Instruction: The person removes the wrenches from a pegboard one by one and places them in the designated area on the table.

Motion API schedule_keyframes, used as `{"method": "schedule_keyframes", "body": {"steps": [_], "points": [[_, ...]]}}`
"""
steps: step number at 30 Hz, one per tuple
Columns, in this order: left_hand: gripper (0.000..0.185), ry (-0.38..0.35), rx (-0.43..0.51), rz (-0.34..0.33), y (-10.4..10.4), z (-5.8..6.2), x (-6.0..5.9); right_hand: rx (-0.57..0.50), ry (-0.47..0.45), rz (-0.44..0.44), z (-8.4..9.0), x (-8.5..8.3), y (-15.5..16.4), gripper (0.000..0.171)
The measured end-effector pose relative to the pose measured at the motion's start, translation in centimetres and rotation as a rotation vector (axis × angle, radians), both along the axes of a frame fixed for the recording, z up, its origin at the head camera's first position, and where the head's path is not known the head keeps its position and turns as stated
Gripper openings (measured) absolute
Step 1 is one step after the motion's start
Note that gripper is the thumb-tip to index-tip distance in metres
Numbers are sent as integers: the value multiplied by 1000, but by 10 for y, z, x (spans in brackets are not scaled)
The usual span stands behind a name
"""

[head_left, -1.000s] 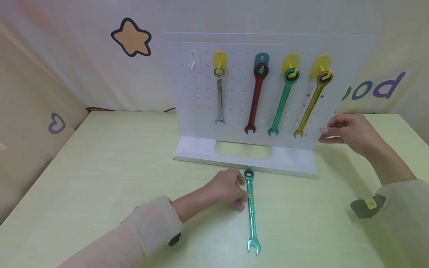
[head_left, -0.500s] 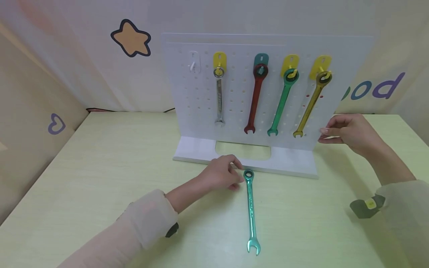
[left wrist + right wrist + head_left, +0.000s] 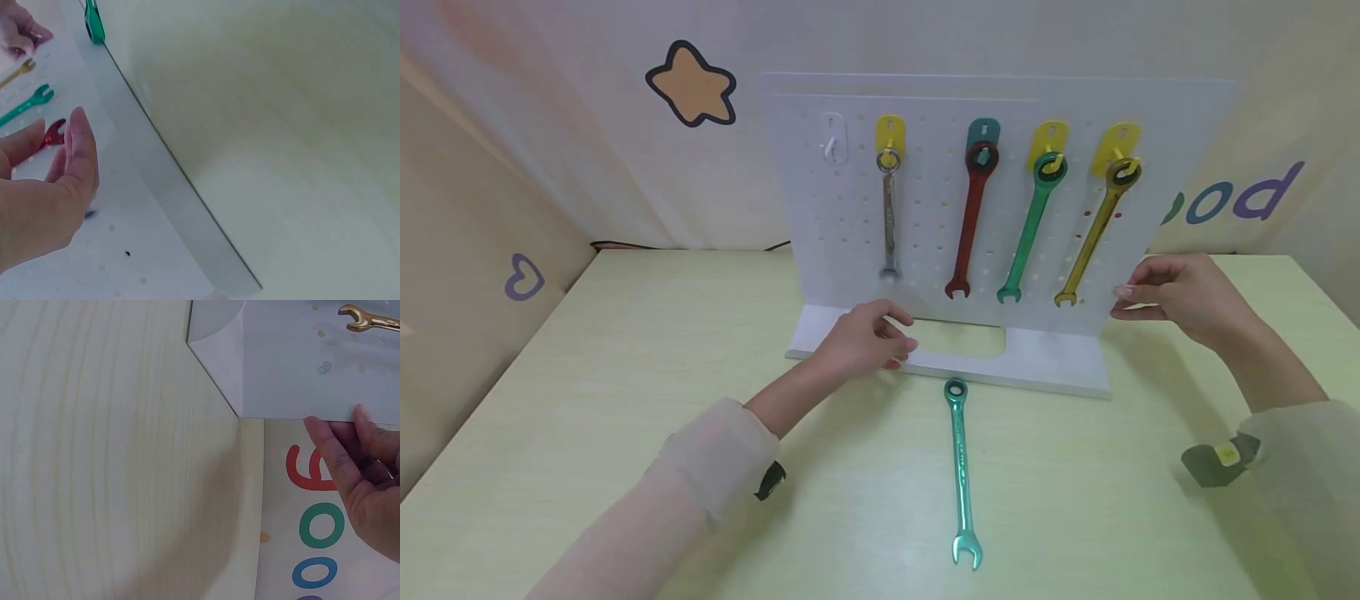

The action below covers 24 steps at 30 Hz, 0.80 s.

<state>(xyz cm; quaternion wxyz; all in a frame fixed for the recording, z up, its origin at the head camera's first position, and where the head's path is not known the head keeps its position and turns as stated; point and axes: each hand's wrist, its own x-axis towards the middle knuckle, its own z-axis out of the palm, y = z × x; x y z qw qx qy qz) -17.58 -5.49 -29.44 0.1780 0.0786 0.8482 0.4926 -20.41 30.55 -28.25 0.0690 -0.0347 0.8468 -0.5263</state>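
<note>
Right hand (image 3: 1183, 296) grips the right edge of the white upright pegboard stand (image 3: 1180, 150), fingers curled round the edge, thumb side visible in the right wrist view (image 3: 359, 475); looks like it's steadying the board. Left hand (image 3: 865, 337) holds nothing, fingers loosely curved, hovering over the board's white base plate (image 3: 1060, 367) near the cutout; can't tell if it touches the base. Teal ratcheting combination wrench (image 3: 961, 471) lies flat on the pale yellow-green wooden table (image 3: 587, 375), in front of the base, ring end toward the board, open end toward the person, apart from both hands. On the board: silver wrench (image 3: 889, 217), red wrench (image 3: 972, 221), green wrench (image 3: 1028, 225), gold wrench (image 3: 1096, 229), each on its own hook. One white hook (image 3: 832, 143) at far left is bare. Status guess: four of five hung, the teal one ungrasped on the table, one free hook left for it.
</note>
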Motion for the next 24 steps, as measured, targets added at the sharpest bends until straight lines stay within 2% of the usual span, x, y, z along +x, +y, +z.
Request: {"method": "schedule_keyframes", "body": {"steps": [3,6,11,16,24], "points": [[34,28,27,11,-6,5,-5,-2,1,-4,0,1,0,5],[33,75,5,23,-11,12,-10,-9,-2,-8,0,1,0,5],[35,147,-20,75,-16,25,-20,-9,-6,-10,0,1,0,4],[41,184,10,119,-19,34,-28,-11,-17,-9,0,1,0,4],[51,256,64,108,-22,46,-31,-20,-21,-14,1,2,0,5]]}}
